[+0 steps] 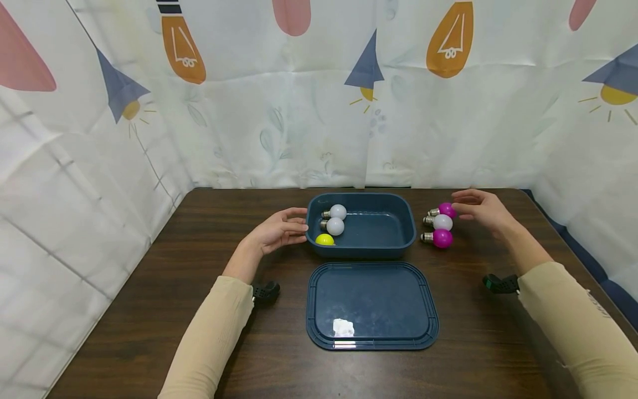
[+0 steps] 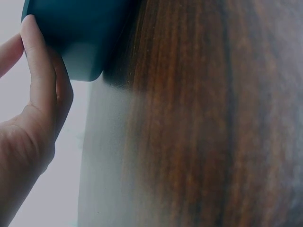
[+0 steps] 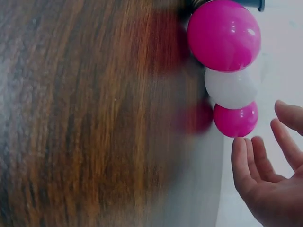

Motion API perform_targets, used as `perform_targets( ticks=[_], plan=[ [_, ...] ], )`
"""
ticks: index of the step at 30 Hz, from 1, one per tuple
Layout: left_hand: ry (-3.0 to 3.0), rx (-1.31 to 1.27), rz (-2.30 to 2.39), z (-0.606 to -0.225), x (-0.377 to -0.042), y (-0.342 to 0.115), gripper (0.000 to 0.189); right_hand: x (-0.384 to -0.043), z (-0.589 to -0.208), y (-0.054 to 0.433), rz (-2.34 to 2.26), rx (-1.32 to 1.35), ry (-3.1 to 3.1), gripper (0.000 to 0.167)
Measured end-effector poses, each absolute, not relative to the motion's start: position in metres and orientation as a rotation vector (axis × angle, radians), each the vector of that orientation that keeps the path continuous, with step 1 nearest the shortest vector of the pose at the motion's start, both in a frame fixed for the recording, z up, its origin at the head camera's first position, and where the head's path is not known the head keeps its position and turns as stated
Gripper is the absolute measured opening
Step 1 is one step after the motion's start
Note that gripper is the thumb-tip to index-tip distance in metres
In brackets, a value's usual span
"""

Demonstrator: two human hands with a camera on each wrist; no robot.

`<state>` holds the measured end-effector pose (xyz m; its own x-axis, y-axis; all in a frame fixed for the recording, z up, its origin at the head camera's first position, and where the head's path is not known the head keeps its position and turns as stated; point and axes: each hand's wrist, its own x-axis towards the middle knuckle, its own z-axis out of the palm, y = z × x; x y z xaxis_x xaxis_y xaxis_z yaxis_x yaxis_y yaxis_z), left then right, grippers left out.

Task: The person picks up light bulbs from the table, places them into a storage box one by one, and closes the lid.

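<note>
My left hand point(image 1: 284, 230) has its fingertips against the left wall of a dark blue bin point(image 1: 367, 252); in the left wrist view the fingers point(image 2: 42, 80) are extended along its outer side. Inside the bin, at its left, lie two white light bulbs point(image 1: 335, 226) and a yellow bulb point(image 1: 325, 239). Right of the bin lies a row of bulbs: a near magenta bulb point(image 1: 442, 239), a white bulb point(image 1: 442, 223) and a far magenta bulb point(image 1: 447, 209). My right hand point(image 1: 480, 209) is beside the far magenta bulb, fingers apart, its fingertips point(image 3: 239, 144) right at the bulb's surface.
A dark blue lid point(image 1: 371, 305) lies flat on the brown wooden table point(image 1: 164, 310), in front of the bin. A printed white curtain point(image 1: 319, 111) hangs behind the table and along the sides.
</note>
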<state>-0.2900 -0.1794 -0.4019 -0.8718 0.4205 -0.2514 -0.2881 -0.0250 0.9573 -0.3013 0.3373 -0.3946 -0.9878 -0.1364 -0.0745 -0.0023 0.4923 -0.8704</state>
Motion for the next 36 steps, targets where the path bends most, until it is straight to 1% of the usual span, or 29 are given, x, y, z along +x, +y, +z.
perform_targets(
  ticks=[4, 12, 25, 36],
  plan=[
    [1.78, 0.141, 1.946, -0.403, -0.291, -0.18, 0.06, -0.302, -0.396, 0.336, -1.501, -0.109, 2.586, 0.066],
    [1.772, 0.137, 1.953, -0.406, -0.292, -0.18, 0.06, -0.31, -0.402, 0.334, -1.454, -0.091, 2.57, 0.063],
    [1.763, 0.153, 1.954, -0.405, -0.293, -0.18, 0.06, -0.313, -0.408, 0.332, -1.411, -0.098, 2.576, 0.068],
    [1.743, 0.147, 1.967, -0.405, -0.292, -0.18, 0.059, -0.312, -0.408, 0.331, -1.409, -0.092, 2.574, 0.065]
  ],
)
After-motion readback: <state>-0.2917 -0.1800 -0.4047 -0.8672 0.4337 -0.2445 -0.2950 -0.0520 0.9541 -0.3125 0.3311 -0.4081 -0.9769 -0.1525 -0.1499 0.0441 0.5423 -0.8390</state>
